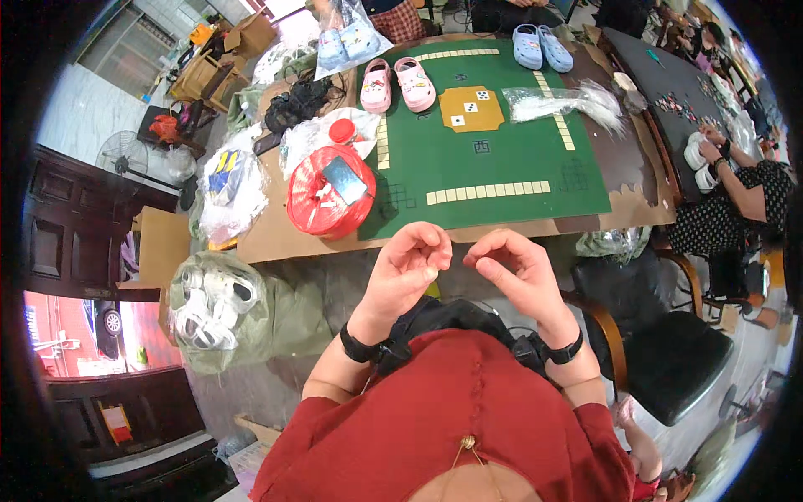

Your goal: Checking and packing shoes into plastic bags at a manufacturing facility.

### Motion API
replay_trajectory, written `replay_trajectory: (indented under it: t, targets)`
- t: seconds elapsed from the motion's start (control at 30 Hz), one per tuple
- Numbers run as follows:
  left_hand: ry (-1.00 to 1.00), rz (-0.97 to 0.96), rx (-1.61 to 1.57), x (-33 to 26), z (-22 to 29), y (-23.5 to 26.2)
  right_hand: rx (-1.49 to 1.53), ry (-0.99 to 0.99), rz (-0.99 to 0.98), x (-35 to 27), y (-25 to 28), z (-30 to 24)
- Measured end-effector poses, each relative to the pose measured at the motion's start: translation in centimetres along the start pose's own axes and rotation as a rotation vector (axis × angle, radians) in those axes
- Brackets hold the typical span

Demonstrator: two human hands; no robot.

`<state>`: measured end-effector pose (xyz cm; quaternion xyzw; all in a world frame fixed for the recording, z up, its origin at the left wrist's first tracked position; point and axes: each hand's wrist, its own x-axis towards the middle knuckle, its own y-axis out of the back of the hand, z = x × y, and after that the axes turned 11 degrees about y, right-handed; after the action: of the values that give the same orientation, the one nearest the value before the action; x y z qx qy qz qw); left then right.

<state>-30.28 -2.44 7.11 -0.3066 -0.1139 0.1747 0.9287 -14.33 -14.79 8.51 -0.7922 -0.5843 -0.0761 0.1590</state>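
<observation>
Both my hands are raised in front of my chest, just off the near edge of the mat-covered table, a small gap between them. My left hand (410,266) has its fingers curled in toward the thumb. My right hand (523,274) is bent the same way, thumb and forefinger drawn together. Anything pinched in either one is too small or hidden to make out. Beyond them lies a green mat (502,167) printed with tiles and dice. A pair of pink clogs (395,85) stands on its far left part. Nearest my left hand is a red roll of plastic twine (314,213) with a phone (345,181) on top.
Blue clogs (542,48) stand at the far right, near a bundle of clear plastic bags (569,104). A bag of white shoes (213,305) sits at lower left. A black chair (661,351) is on my right. Someone in a dotted garment (740,205) handles white shoes at another table.
</observation>
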Motion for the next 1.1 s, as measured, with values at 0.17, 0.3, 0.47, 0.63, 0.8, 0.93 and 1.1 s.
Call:
replay_trajectory:
  t: [0.17,0.3,0.47,0.63,0.8,0.93,1.1]
  targets:
    - [-0.104,-0.034,0.102,1.0,1.4,1.3,-0.047,0.02,-0.031,2.3,-1.5,-0.4]
    - [-0.436,0.082,0.621,1.1,3.7,0.5,0.022,-0.018,-0.059,4.1,-2.6,-1.4]
    - [-0.831,-0.253,1.189,0.8,6.1,1.9,0.047,0.005,-0.115,5.7,-3.6,-2.2]
    - [-1.086,-0.412,1.556,0.2,8.3,2.0,0.039,0.002,-0.258,6.6,-4.0,-2.5]
    - [-1.257,-0.619,1.712,-0.2,9.8,1.5,0.137,-0.069,-0.406,7.1,-4.1,-2.7]
    - [-1.259,-0.674,1.721,-0.6,9.9,0.8,0.242,-0.178,-0.461,6.7,-4.2,-2.6]
    - [-1.226,-0.679,1.719,-1.0,9.6,0.0,0.303,-0.104,-0.468,5.9,-4.0,-2.5]
